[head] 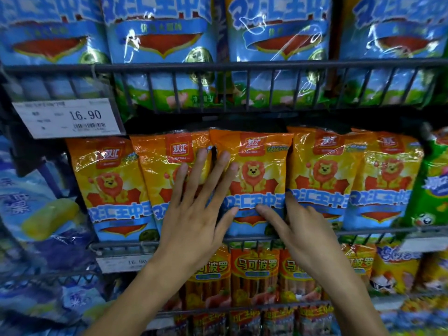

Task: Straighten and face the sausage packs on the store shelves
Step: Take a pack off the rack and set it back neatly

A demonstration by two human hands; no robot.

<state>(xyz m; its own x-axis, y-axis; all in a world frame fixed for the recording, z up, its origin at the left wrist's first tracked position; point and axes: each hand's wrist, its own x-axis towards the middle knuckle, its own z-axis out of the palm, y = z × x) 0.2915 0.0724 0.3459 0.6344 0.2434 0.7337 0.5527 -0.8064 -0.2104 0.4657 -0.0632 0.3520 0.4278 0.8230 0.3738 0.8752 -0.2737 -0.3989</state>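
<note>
The left hand [194, 212] lies flat with fingers straight and spread, pressing across the seam between two orange lion packs; its fingertips reach the red logo patch of the second pack [169, 180], and its thumb rests on the lower left edge of the centre pack [254, 180]. The right hand [305, 229] sits at 3 o'clock from the left hand. Its thumb presses the blue band on the front of the centre pack, and its fingers are tucked behind that pack's right edge, so the hand pinches the edge. The centre pack stands upright at the middle of the row, slightly overlapping the second pack.

At 9 o'clock stands the leftmost lion pack [111, 187]; at 3 o'clock stand two further lion packs [322, 170] [385, 180], then a green pack [434, 185]. All rest behind the wire shelf rail [388, 231].

At 12 o'clock, blue packs [160, 40] fill the upper shelf behind an upper rail [218, 66]. A price tag [70, 117] reading 16.90 hangs at 10 o'clock. At 6 o'clock, orange stick packs [254, 270] occupy the lower shelf.
</note>
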